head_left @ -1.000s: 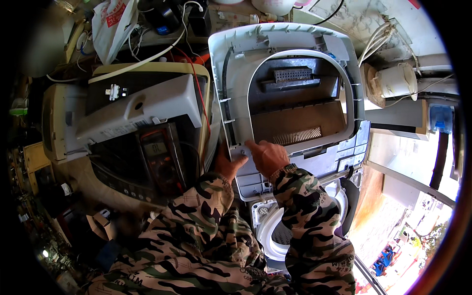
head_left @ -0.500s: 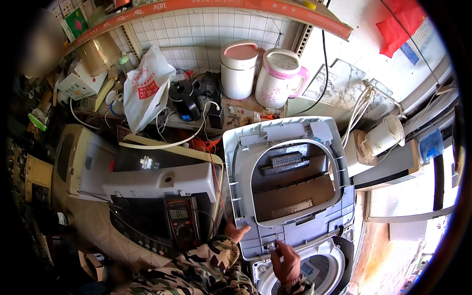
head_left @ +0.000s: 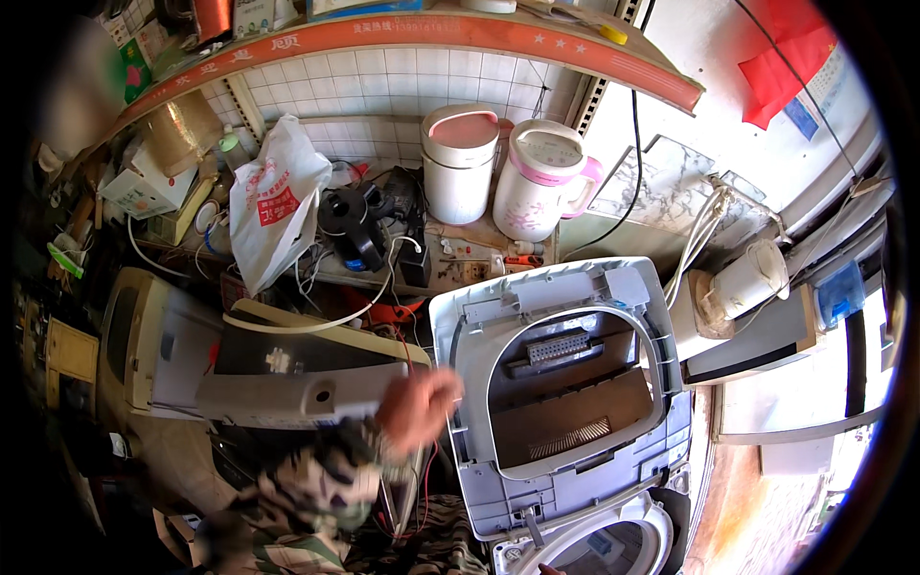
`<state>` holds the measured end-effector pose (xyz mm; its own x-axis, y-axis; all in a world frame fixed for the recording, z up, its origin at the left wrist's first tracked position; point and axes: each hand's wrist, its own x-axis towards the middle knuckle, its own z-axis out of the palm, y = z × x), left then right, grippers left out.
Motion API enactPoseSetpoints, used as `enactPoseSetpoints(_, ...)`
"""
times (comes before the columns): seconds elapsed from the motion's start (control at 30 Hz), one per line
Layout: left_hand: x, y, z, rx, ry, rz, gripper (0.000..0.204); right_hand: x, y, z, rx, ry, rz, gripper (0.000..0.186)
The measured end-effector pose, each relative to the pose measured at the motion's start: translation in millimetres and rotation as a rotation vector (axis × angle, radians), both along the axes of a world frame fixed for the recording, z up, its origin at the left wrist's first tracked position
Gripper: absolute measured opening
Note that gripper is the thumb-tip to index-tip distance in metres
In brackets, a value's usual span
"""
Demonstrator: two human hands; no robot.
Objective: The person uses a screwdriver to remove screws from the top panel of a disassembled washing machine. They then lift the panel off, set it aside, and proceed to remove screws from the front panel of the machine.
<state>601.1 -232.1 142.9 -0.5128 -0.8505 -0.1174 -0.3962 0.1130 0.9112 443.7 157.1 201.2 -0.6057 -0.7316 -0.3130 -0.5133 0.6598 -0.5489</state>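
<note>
"Now, left hand (head_left: 419,407): grip state?"
"Blurred, cannot tell; near left edge of grey panel (head_left: 546,491)."
"Panel position?"
"Raised, behind white ring (head_left: 661,532). Right hand (head_left: 550,570) barely visible; grip indeterminable."

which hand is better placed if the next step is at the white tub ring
Likely the right hand: the bit in view is near the white tub ring, while the blurred left hand is up by the grey panel.

pale grey frame (head_left: 609,487) at five o'clock, tan-green-black camouflage sleeve (head_left: 311,491) at seven, white bag (head_left: 273,206) with red print at ten, orange shelf edge (head_left: 460,34) at twelve
</note>
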Motion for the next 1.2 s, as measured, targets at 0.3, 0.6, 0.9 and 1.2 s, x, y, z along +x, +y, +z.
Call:
enactPoseSetpoints(0.3,-39.8,-235.7,-101.4,-0.629,-0.307,0.072,0.005,16.3,-49.7,2.8,0.024,-0.044,0.008,0.026)
enactPoseSetpoints(0.6,-63.0,-263.8,-185.0,-0.442,-0.647,-0.085,0.014,12.7,-68.0,-9.1,0.092,-0.051,0.046,0.029)
enactPoseSetpoints(0.9,-23.9,-267.3,-215.0,-0.606,-0.720,-0.199,0.015,14.4,-85.5,-12.8,0.171,-0.120,-0.026,0.027)
enactPoseSetpoints(1.2,-33.4,-255.0,-185.2,-0.670,-0.801,-0.350,0.013,11.5,-81.8,-19.3,0.164,-0.094,0.003,0.027)
